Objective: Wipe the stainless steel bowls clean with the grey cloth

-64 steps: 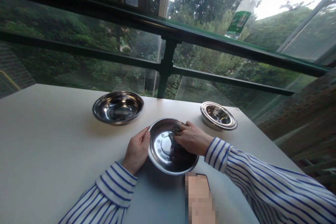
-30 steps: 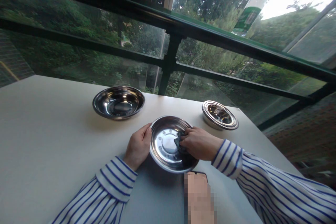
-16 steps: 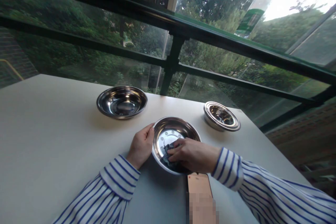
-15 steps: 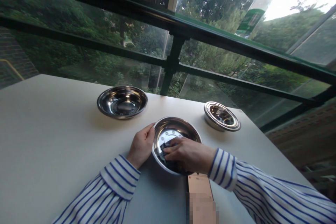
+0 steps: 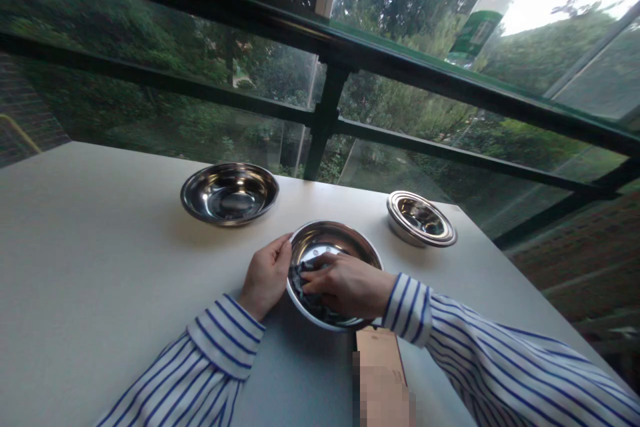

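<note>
A shiny steel bowl [image 5: 350, 238] is tipped slightly toward me at the middle of the white table. My left hand [image 5: 266, 278] grips its left rim, thumb on top and fingers underneath. Inside the bowl, my right hand [image 5: 350, 283] presses a dark grey cloth [image 5: 301, 282] against the left part of the inner wall. Its fingers are bent over the cloth and cover part of it. Both wrists come out of striped cuffs.
Another steel bowl [image 5: 230, 195] stands at the table's back left. Steel bowls, seemingly stacked [image 5: 421, 219], sit at the back right. A tan box-like object [image 5: 379, 350], partly pixelated, lies near me. Beyond the table [image 5: 125, 233] runs a green railing [image 5: 400, 57] bearing a bottle [image 5: 477, 33].
My right hand has slid the cloth a little leftward and up along the inside of the bowl. My left hand keeps its hold on the rim.
</note>
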The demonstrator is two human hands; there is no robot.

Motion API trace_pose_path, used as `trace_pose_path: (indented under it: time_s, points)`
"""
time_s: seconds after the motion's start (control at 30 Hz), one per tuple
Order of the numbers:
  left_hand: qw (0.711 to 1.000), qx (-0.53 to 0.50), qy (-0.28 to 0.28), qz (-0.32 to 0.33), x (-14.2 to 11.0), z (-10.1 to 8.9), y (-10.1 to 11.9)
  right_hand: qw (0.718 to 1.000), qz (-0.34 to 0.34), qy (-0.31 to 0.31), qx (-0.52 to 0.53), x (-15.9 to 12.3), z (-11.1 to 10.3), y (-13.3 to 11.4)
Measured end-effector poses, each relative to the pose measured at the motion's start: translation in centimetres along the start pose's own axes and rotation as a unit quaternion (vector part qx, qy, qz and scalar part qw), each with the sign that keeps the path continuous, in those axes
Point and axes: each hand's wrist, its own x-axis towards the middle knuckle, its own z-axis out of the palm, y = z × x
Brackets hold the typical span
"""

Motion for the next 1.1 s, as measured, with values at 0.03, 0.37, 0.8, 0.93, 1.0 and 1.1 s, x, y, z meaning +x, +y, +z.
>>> trace_pose_path:
  time_s: [0.03,0.37,0.8,0.93,1.0,1.1]
  points:
    - [1.0,-0.002,0.0,-0.003,0.0,0.0,0.0,1.0,-0.014,-0.019,0.015,-0.6,-0.2,0.1]
    - [1.0,-0.018,-0.003,-0.018,0.0,0.1,0.1,0.996,0.019,-0.064,0.054,-2.3,-0.9,0.3]
    - [1.0,-0.013,0.007,-0.012,0.0,0.1,0.5,0.979,0.188,0.058,-0.052,0.1,0.1,2.9]
    - [1.0,-0.017,0.017,-0.017,0.0,0.2,0.3,0.987,0.154,0.046,-0.024,-0.9,0.4,1.7]
    - [0.999,-0.015,0.016,-0.024,0.1,0.2,0.2,0.996,0.08,0.025,0.022,-1.3,0.6,0.7]
    - [0.999,-0.015,0.01,-0.029,0.1,0.1,0.3,0.997,0.03,0.007,0.064,-1.5,0.8,0.3]
